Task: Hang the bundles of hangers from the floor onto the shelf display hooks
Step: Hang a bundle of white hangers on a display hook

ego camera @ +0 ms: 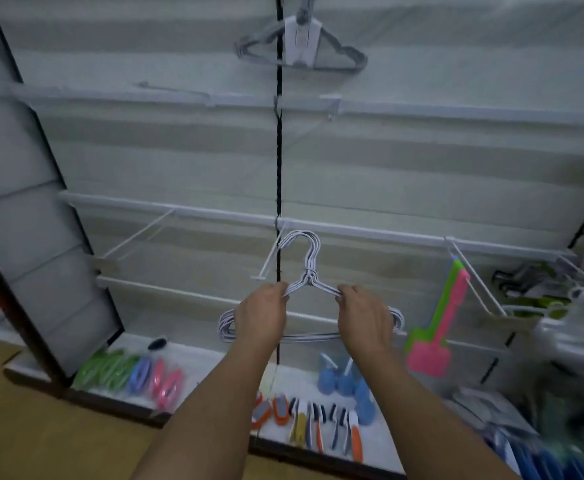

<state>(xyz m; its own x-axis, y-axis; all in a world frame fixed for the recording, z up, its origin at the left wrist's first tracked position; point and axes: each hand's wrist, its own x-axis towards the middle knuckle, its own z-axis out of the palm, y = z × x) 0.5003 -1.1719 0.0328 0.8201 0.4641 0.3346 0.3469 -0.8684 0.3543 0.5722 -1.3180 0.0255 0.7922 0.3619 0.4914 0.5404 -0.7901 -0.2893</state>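
A bundle of white wire hangers (309, 268) is held up in front of the shelf back. My left hand (261, 317) grips its left shoulder and my right hand (365, 315) grips its right shoulder. The bundle's hooks curve over the white display hook (269, 261) that sticks out from the middle rail, right beside the black upright strip. A grey hanger bundle (304, 46) with a white label hangs from a hook high up at the centre.
Another white display hook (134, 237) juts out at the left. Green and pink plastic items (439, 313) hang at the right, beside more goods on right-hand hooks (533, 289). The bottom shelf (214, 355) holds coloured clips, brushes and blue items. Wooden floor lies at the lower left.
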